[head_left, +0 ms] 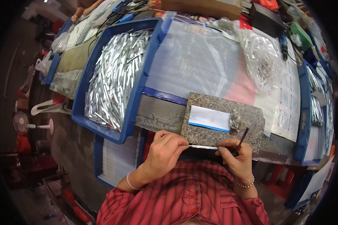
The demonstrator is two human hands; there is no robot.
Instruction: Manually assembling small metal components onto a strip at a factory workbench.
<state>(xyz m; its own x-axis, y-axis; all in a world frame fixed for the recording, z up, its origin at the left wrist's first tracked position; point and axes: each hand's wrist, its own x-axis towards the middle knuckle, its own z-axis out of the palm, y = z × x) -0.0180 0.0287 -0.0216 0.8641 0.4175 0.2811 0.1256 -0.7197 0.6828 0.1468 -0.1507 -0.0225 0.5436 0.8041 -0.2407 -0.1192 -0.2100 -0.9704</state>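
"Where is the silver rod [203, 147]?"

"At the near edge of the speckled stone slab [251, 120], stretched crosswise between the person's two hands. Whether it touches the slab, one cannot tell."

"And the left hand [165, 152]?"

"Its thumb and fingertips are pinched together on the rod's left end, by the slab's near left corner."

"Is the right hand [236, 155] spread?"

"No, it is narrowed as well: thumb and fingers meet at the rod's right end, along the slab's near edge. The same hand also holds a thin dark tool [243, 135], which slants upward in front of the slab."

"What lies on the slab itself?"

"A flat white pad [210, 118] with a blue near edge, left of the slab's middle, and a loose little heap of small parts [236, 123] nearer the middle."

"And around it?"

"Left of the slab stands a deep blue crate [142, 80], heaped with slim silver pieces [114, 75]. Beyond the slab, toward its right, is a clear plastic bag [261, 56]; right of the slab lies a calendar sheet [287, 97]."
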